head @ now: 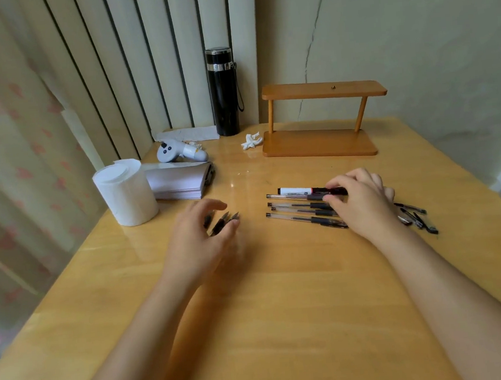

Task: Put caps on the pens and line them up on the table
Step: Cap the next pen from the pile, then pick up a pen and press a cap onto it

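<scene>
Right hand [362, 201] pinches the marker [300, 190], the farthest of four pens [302, 212] lying parallel before the wooden shelf [321, 144]. Left hand [199, 239], fingers spread and holding nothing, hovers over loose caps [223, 222] left of the pens; more caps [418, 219] lie right of them.

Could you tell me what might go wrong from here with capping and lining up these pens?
The right hand covers the pens' tips, so nudging could skew the row. Loose caps lie near the table's right edge and might roll off. The left hand appears blurred over small caps; it may scatter them.
</scene>
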